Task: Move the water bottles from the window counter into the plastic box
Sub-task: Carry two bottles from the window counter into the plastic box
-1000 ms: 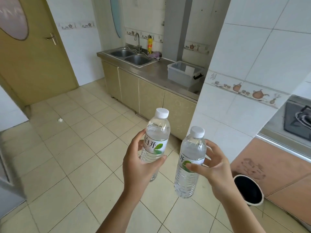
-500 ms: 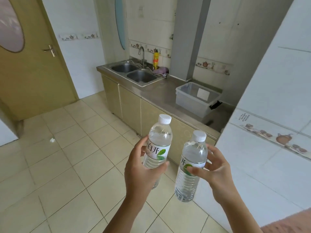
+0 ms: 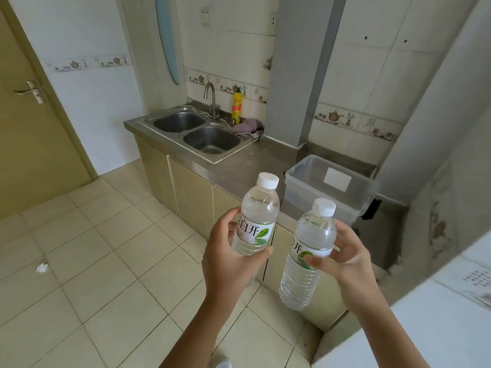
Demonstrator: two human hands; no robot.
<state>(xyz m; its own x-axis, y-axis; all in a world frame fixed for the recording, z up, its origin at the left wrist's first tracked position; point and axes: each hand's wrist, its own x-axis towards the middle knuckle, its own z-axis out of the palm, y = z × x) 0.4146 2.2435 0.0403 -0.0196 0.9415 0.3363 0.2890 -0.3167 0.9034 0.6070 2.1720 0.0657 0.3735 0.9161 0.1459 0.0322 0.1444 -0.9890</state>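
Note:
My left hand (image 3: 228,264) grips a clear water bottle (image 3: 256,216) with a white cap and a green-leaf label, held upright. Beside it my right hand (image 3: 345,264) grips a second water bottle (image 3: 308,251) of the same kind, slightly lower. Both bottles are in the air in front of the steel counter (image 3: 239,171). The clear plastic box (image 3: 305,168) stands on that counter just beyond the bottles, open at the top, a white label on its far wall. I see nothing inside the box.
A double steel sink (image 3: 196,131) with a tap, a yellow bottle (image 3: 237,106) and a purple cloth (image 3: 247,126) lies to the box's left. A grey pillar (image 3: 300,75) rises behind the counter. A white tiled wall corner (image 3: 435,314) juts in at the right. A door (image 3: 32,115) stands at the left.
The view has come closer to the counter and the box now lies just beyond the bottles. The tiled wall corner has slid off to the right. Both hands still hold their bottles.

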